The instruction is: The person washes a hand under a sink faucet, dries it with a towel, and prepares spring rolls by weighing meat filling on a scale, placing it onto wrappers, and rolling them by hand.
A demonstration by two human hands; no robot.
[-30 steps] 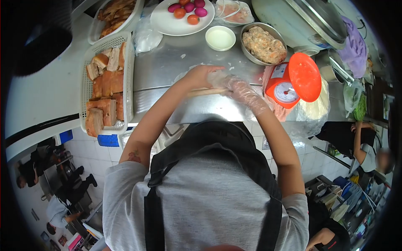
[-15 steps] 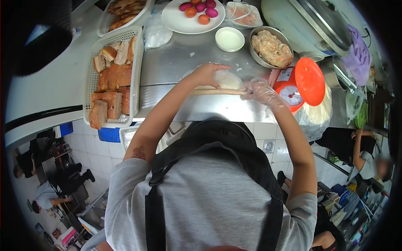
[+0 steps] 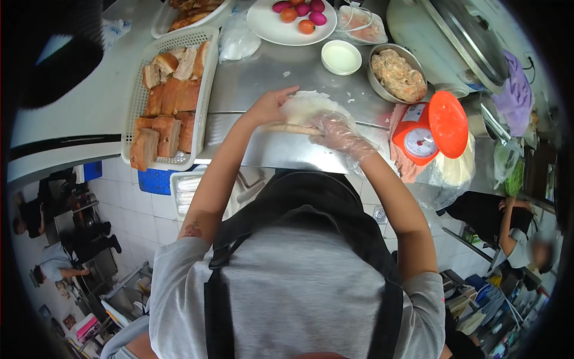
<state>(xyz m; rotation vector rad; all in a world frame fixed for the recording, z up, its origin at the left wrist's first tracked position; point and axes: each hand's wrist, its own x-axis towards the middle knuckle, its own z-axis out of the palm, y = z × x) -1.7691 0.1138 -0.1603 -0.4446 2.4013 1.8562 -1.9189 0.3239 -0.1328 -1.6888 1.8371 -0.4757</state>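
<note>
A flat white sheet (image 3: 314, 103), like a thin wrapper, lies on the steel counter between my hands. My left hand (image 3: 272, 106) is bare, its thumb and fingers apart at the sheet's left edge. My right hand (image 3: 339, 135), in a clear plastic glove, is closed on the right end of a thin wooden stick (image 3: 291, 128) along the sheet's near edge. Beyond the sheet are a small white bowl (image 3: 341, 57) and a metal bowl of minced filling (image 3: 397, 75).
A white basket (image 3: 210, 78) of meat slabs stands left. At the back are a plate (image 3: 268, 26) with red and purple balls and a large lidded pot (image 3: 412, 36). An orange scale (image 3: 421, 143) sits right. People (image 3: 515, 236) are in the background.
The sheet lay partly covered by my hands and now shows more widely. My left hand has shifted left. My right hand has moved back left along the stick since half a second ago.
</note>
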